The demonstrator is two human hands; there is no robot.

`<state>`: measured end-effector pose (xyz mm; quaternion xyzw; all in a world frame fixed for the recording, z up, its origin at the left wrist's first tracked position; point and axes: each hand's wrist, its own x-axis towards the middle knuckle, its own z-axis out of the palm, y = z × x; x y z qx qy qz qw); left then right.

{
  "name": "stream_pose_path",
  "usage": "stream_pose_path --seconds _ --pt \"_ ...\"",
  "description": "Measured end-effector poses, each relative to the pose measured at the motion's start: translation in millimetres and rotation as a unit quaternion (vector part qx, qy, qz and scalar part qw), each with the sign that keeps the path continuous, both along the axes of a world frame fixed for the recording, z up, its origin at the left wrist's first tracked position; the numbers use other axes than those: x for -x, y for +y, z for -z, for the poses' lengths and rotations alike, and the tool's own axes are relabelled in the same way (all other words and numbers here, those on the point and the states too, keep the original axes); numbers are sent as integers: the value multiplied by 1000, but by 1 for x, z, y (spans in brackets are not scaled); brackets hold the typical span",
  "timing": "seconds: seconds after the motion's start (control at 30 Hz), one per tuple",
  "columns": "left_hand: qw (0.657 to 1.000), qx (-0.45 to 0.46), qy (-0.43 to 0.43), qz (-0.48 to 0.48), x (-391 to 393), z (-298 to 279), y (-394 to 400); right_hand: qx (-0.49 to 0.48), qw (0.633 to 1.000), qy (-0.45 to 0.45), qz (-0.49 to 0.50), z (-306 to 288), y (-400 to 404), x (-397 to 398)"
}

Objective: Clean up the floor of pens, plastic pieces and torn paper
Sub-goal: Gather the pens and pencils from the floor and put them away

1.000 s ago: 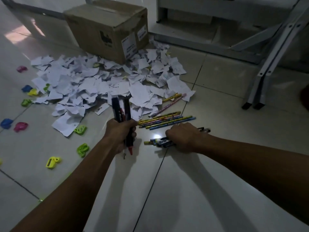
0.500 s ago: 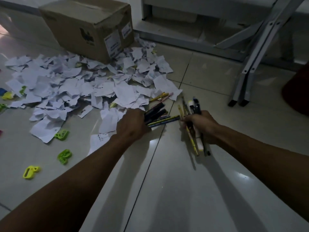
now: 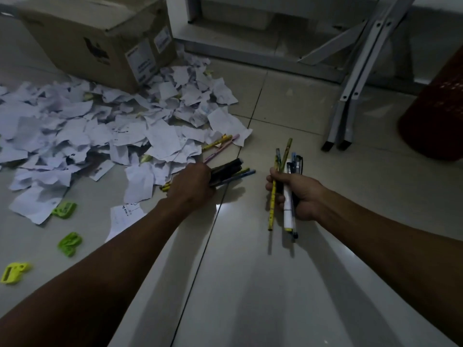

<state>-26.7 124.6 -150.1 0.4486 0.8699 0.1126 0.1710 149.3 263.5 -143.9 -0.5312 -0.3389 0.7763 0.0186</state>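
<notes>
My left hand (image 3: 191, 185) is closed around a bundle of dark markers and pencils (image 3: 229, 171) low over the tiled floor, at the edge of the paper pile. My right hand (image 3: 297, 192) grips a bunch of pens and pencils (image 3: 285, 162) held upright above the floor. Two pencils, yellow and pink (image 3: 220, 144), lie half under the torn white paper (image 3: 100, 131) that spreads across the left floor. Green plastic pieces (image 3: 64, 209) (image 3: 70, 243) and a yellow one (image 3: 13, 271) lie at the lower left.
A cardboard box (image 3: 105, 38) stands behind the paper pile. White metal folding legs (image 3: 350, 101) rest on the floor at the upper right, beside a dark red basket (image 3: 436, 108). A low shelf base (image 3: 250, 51) runs along the back.
My right hand lifted its pens off the floor and now holds them upright. My left hand swung its markers down to the pencils lying by the paper. The view shifted right.
</notes>
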Motion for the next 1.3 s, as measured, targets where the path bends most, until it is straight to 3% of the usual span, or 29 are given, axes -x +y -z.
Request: stream_pose_path --seconds 0.3,0.57,0.9,1.03,1.1,1.2,1.3 --pt "999 34 17 15 5 -3 6 -7 1000 10 7 3 -1 1" --pt "986 91 109 90 -10 -10 15 12 999 30 41 6 -7 -1" --pt "985 99 113 82 -21 -8 14 5 999 29 44 4 -12 -10" --pt "998 51 -9 18 -13 -17 15 5 998 29 51 1 -16 -12" --pt "988 5 -144 -50 -12 -26 18 3 997 28 66 -1 -17 -11" --pt "903 -61 -402 -139 -10 -47 23 0 996 19 84 -13 -18 -5" --pt "842 -79 -509 -162 -10 -75 29 -7 996 7 89 -37 -11 3"
